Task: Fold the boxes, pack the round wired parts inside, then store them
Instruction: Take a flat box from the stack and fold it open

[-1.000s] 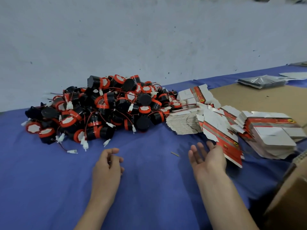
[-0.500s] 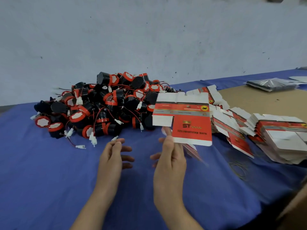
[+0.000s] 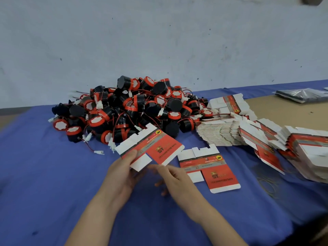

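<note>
1. the left grip (image 3: 122, 174) pinches a flat box (image 3: 150, 148), thumb on its printed face near the lower left corner and the other fingers underneath.
2. this unfolded red and white box is tilted, with its white flaps pointing up and left. it sits in front of the heap of round wired parts (image 3: 134, 110), and its far edge overlaps the heap's near side in this view.
3. the right grip (image 3: 175, 176) sits just below and right of the held box, fingers loosely spread and pinching nothing. its forefinger reaches toward the box's lower edge, but blur hides whether it touches.
4. a second flat box (image 3: 209, 169) lies printed face up on the blue surface (image 3: 53, 174), just right of the right grip and apart from the held one.
5. the black and red parts, with thin wires and white plugs, are piled near the wall. one plug (image 3: 98, 152) lies loose on the surface, left of the held box.
6. stacks of flat boxes (image 3: 221, 134) spread to the right of the heap, slumping toward the right edge.
7. rubber bands (image 3: 266, 183) lie on the surface in front of those stacks, well right of both grips.
8. a grey packet (image 3: 301, 95) rests on a brown sheet (image 3: 275, 110) at the far right.
</note>
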A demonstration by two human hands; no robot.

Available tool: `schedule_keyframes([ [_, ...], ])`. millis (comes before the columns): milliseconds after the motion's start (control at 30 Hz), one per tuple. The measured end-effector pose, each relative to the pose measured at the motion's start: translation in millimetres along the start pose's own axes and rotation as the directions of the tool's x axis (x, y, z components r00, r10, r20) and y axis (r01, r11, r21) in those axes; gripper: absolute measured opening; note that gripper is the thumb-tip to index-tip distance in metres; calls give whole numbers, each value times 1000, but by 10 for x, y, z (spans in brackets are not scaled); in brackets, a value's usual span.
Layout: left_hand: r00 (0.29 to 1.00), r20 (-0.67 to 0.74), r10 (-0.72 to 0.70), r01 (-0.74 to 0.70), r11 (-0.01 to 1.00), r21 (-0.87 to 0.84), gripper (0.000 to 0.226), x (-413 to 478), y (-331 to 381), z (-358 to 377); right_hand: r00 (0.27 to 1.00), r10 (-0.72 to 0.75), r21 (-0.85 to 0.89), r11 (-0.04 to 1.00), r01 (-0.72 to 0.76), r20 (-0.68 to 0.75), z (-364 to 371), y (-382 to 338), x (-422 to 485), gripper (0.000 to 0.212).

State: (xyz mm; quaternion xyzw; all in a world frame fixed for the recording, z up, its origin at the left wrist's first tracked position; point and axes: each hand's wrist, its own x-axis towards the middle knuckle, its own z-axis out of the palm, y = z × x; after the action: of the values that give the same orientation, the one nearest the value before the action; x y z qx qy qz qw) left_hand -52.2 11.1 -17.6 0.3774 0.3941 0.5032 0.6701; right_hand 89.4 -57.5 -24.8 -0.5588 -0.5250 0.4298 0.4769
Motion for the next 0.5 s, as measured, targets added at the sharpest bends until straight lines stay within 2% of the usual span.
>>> schedule_keyframes([
  [133,995,-48,89,-90,996,-18,18,-30,49,-24,995,-87,-116,990,80,-51,-102,13,11,30],
  [200,991,-80,110,-112,993,-26,18,-35,84,-46,978,-49,-147,989,19,-203,-193,54,65,19],
  [267,988,-109,110,-111,994,-7,17,-39,100,-74,932,26,-138,987,-81,-362,-297,86,87,28],
  [367,988,-111,110,-107,994,30,17,-55,114,-103,879,39,-123,986,-110,-475,-381,67,42,16],
  [433,982,-105,154,-142,984,109,15,-66,114,-114,850,-2,-134,988,-80,-526,-407,64,7,37],
  [500,973,-89,214,-192,959,208,13,-94,117,-120,844,-78,-133,991,8,-531,-409,36,-21,50],
])
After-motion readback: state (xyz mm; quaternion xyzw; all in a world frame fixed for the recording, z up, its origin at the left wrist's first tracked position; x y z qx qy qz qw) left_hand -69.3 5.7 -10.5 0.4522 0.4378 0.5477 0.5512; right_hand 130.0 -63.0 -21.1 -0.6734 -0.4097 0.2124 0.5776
